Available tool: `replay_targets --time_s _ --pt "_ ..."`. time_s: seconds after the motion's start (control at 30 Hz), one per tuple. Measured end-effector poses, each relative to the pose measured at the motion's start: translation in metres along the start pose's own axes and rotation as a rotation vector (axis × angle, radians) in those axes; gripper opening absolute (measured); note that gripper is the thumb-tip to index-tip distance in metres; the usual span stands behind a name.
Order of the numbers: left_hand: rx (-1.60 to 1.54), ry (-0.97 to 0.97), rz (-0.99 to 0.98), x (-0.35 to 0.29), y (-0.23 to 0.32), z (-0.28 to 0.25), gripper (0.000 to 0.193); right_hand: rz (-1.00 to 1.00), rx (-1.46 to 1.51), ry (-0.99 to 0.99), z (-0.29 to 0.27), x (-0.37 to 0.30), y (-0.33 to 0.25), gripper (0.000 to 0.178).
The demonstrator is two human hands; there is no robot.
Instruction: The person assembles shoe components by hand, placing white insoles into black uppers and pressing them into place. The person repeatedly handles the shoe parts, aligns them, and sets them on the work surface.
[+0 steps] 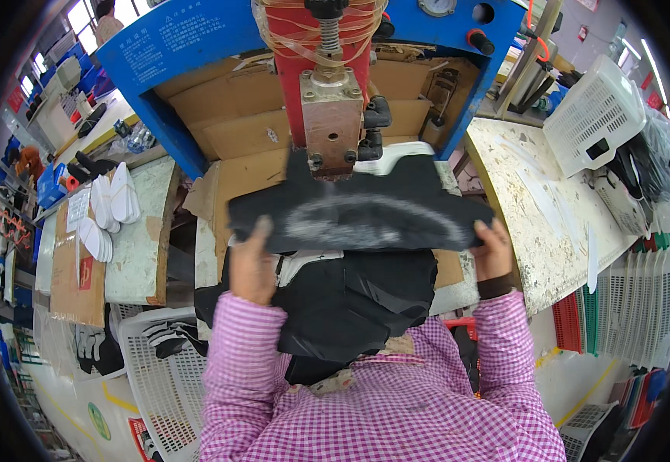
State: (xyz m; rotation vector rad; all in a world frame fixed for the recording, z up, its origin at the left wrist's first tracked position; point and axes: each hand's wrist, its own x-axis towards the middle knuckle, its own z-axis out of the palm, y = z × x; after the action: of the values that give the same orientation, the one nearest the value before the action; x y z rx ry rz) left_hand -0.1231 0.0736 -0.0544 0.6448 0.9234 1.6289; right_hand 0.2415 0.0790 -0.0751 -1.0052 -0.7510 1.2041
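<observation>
A factory workshop, shown by the blue-and-red industrial machine (333, 115), stacked baskets (639, 304) and white cut-outs (124, 196).

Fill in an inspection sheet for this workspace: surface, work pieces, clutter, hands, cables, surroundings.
Surface: right table stained; left table worn at its edge.
Work pieces: black piece with a pale smear, blurred, at the red press; black material nearer the person.
Clutter: white cutouts on the left table; white basket at the right table.
Hands: left hand and right hand hold the piece's ends.
Cables: orange tube, upper right.
Surroundings: crates at right; another person, upper left.
</observation>
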Motion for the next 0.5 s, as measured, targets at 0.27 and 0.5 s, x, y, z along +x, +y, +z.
replay_targets --time_s 0.27,0.5 --pt "-0.02 0.029 0.123 -0.02 0.015 -0.022 0.053 0.013 0.148 -0.035 0.034 -0.003 0.008 0.017" --pt "-0.051 0.102 0.117 0.001 0.033 -0.065 0.037 0.093 0.156 -0.195 0.062 -0.003 0.026 0.029"
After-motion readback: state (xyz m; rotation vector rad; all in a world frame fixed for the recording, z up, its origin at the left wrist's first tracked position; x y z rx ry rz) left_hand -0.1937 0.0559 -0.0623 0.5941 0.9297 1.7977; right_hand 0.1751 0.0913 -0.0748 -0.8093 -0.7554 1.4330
